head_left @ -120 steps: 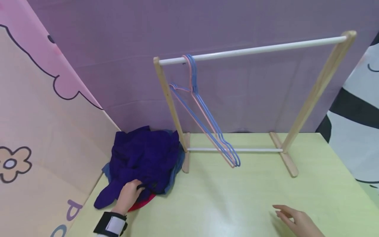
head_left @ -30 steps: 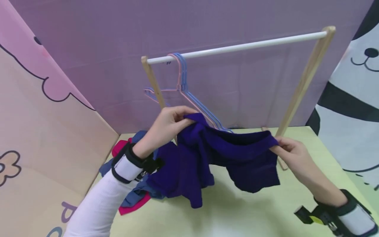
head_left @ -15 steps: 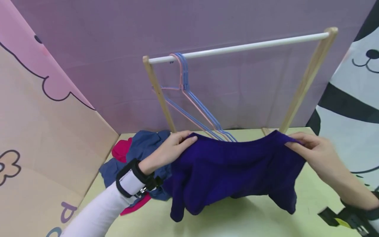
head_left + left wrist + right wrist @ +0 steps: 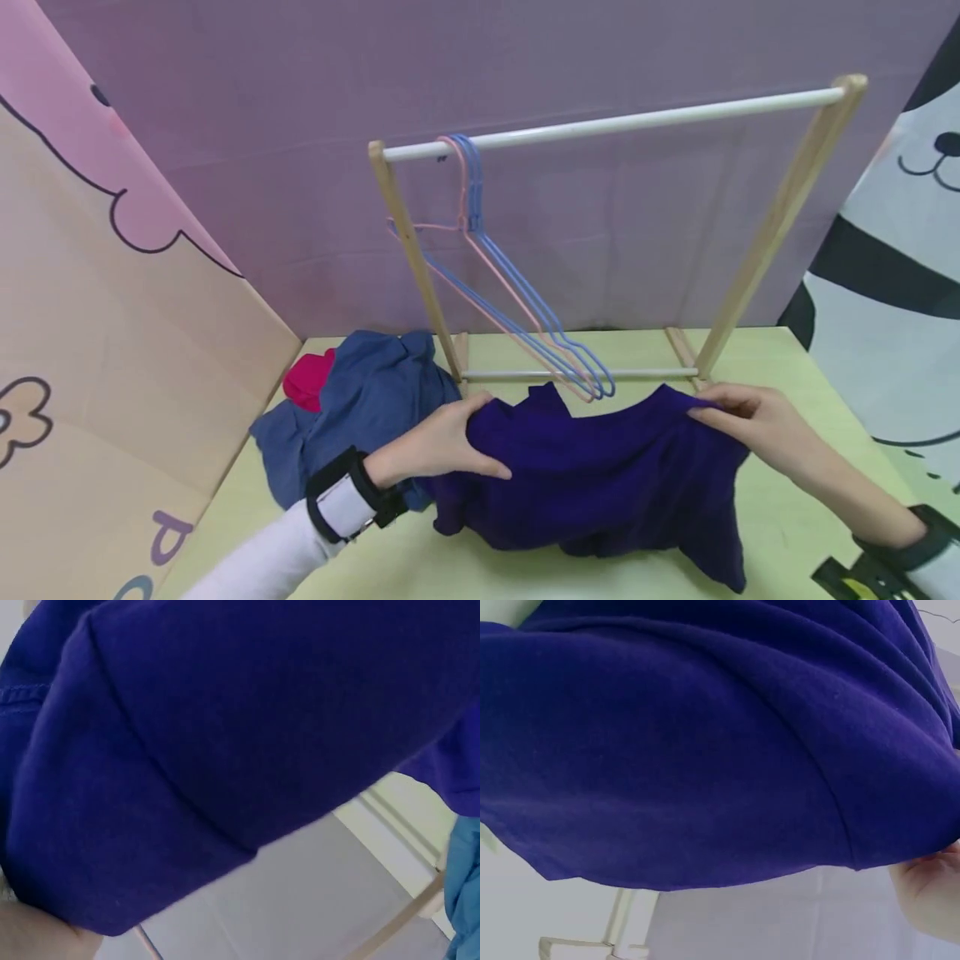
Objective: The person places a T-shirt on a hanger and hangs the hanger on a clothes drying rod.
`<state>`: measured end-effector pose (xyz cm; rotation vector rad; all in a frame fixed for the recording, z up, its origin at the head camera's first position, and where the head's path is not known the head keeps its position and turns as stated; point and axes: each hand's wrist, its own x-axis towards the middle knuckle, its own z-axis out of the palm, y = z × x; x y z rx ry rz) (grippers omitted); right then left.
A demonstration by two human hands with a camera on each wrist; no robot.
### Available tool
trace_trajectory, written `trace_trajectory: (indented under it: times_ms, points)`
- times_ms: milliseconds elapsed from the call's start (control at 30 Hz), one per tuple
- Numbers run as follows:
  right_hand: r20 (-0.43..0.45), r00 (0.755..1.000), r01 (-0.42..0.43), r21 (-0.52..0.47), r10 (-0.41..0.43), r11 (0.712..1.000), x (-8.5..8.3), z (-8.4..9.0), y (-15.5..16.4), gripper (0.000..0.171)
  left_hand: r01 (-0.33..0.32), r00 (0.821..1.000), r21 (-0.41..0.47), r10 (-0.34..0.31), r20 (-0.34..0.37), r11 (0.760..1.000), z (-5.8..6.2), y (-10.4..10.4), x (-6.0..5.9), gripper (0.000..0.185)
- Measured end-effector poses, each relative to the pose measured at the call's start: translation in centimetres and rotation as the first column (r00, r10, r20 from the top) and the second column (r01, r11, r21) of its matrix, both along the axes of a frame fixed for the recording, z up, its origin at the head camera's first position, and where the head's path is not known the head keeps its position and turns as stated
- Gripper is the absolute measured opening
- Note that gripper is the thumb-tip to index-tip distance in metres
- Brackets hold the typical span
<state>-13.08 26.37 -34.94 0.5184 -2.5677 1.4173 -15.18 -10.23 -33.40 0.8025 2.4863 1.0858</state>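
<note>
Head view: your left hand [image 4: 442,442] and right hand [image 4: 750,421] each pinch an edge of the purple garment [image 4: 600,475], now lowered from mid-air onto the table [image 4: 787,533] before the rack [image 4: 772,225]. Wrist views: purple cloth [image 4: 225,750] [image 4: 705,750] fills both, confirming contact.

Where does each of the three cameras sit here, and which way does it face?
Head: worn high, looking forward and down at the wooden clothes rack; left hand and right hand grip a dark purple knit garment.
Left wrist: beneath the cloth, looking up; skin at the lower left corner.
Right wrist: likewise below, looking up; skin at the right edge.
Shared: the purple garment in all three.
</note>
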Motion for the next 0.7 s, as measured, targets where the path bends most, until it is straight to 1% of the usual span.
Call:
trace_trajectory:
  times_ms: [33, 100, 200, 300, 433, 500, 533, 633, 700]
  points:
    - [-0.001, 1.000, -0.005, 0.007, 0.005, 1.000, -0.1, -0.2, 0.0, 0.022, 0.005, 1.000, -0.031, -0.006, -0.023, 0.999, -0.3, -0.1, 0.1, 0.070]
    - [0.007, 1.000, -0.015, 0.016, 0.015, 1.000, -0.2, -0.5, -0.1, 0.020, 0.022, 0.997, -0.046, -0.025, -0.069, 0.999, -0.9, -0.2, 0.1, 0.058]
    - [0.032, 0.999, -0.029, 0.016, 0.029, 0.999, -0.5, -1.2, -0.2, 0.019, 0.018, 0.994, -0.002, -0.018, -0.103, 1.000, -1.6, -0.3, 0.1, 0.036]
    - [0.056, 0.997, -0.056, 0.008, 0.055, 0.998, -0.8, -2.0, -0.2, 0.018, -0.011, 0.997, 0.074, 0.017, -0.080, 0.997, -2.2, -0.4, 0.0, 0.021]
    - [0.064, 0.995, -0.076, 0.036, 0.074, 0.996, -1.2, -2.8, -0.1, 0.012, -0.094, 0.993, 0.134, 0.102, -0.055, 0.986, -2.6, -0.3, 0.0, 0.013]
    - [0.071, 0.994, -0.088, 0.074, 0.083, 0.993, -1.5, -2.9, -0.1, 0.012, -0.135, 0.988, 0.155, 0.145, -0.059, 0.979, -2.5, -0.2, 0.2, 0.012]
    - [0.078, 0.993, -0.099, 0.091, 0.092, 0.991, -1.7, -2.8, -0.1, 0.014, -0.145, 0.985, 0.165, 0.157, -0.066, 0.976, -2.1, -0.1, 0.4, 0.012]
    - [0.098, 0.984, -0.160, 0.129, 0.148, 0.979, -2.5, -1.9, -0.4, 0.018, -0.153, 0.982, 0.206, 0.172, -0.079, 0.967, -0.8, 0.3, 1.1, 0.013]
    - [0.099, 0.975, -0.209, 0.121, 0.198, 0.970, -3.0, -0.9, -1.0, 0.020, -0.142, 0.981, 0.226, 0.167, -0.098, 0.964, -0.2, 0.4, 1.4, 0.014]
